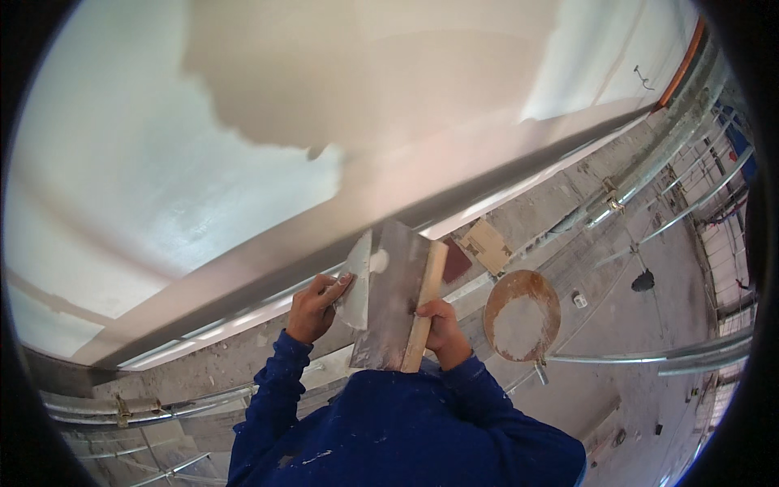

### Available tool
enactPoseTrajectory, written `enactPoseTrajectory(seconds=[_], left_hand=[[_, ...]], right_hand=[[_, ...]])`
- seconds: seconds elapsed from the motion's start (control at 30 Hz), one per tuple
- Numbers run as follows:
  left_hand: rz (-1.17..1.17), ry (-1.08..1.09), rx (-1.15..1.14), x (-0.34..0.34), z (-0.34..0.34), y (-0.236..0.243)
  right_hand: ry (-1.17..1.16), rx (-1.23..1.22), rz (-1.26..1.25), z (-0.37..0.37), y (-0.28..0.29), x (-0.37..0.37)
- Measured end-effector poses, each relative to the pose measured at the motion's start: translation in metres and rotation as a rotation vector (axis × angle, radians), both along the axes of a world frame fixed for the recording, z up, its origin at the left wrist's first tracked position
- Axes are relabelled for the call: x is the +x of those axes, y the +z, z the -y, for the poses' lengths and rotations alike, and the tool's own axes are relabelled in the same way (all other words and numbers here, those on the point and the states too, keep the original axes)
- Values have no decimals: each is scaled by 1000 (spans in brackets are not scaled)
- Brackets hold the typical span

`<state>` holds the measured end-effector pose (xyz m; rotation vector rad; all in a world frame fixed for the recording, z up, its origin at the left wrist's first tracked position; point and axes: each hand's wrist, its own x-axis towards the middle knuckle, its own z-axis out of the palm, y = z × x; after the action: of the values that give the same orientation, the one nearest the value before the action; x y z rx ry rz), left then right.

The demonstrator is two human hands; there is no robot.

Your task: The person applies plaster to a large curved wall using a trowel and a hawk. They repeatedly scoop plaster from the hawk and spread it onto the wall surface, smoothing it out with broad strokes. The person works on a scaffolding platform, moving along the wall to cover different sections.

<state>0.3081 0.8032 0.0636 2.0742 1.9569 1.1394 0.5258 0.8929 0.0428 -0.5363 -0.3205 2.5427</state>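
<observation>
Wall (268, 203) is filling the far side, with a darker patch (365, 73) lying across its paler face. Grey floor (560, 414) is stretching out on the right, where metal poles (608, 358) are crossing it. Blue sleeves (280, 381) are reaching in from the near edge, bringing both hands together in the middle, probably so that the two tools are working close to each other.

Wide blade (393, 304) is standing tilted between the hands, its wooden edge (417, 339) facing right; the right hand (445, 331) is pinching that edge, thumb on top and the other fingers out of sight, likely because the wood is giving a firmer hold and leaving the metal face free. So the metal is lying to the left of this grip, reaching farther and nearer than the hand. Bucket (550, 321) is sitting to the right of the right hand, apart from it.

Scraper (355, 284) is resting in the left hand (312, 312), which is pinching it with fingers laid on its pale face, perhaps for steadying it. Its blade is lying to the right of that grip, its edge seeming to meet the wide blade. Cardboard (487, 245) and a smaller dark red sheet (456, 263) are lying beyond the right hand. White putty (379, 260) is clinging by the scraper's far end.
</observation>
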Motion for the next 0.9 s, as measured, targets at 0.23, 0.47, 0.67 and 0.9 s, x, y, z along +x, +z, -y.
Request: enactPoseTrajectory(seconds=[0.23, 0.47, 0.67, 0.9], left_hand=[[153, 208, -158, 35, 10, -42], [537, 355, -154, 74, 17, -67], [819, 417, -154, 83, 11, -82], [1129, 122, -355, 85, -2, -29]], right_hand=[[-411, 184, -80, -86, -8, 56], [-556, 237, 78, -157, 15, 69], [-746, 374, 238, -208, 25, 70], [-703, 501, 297, -186, 44, 74]])
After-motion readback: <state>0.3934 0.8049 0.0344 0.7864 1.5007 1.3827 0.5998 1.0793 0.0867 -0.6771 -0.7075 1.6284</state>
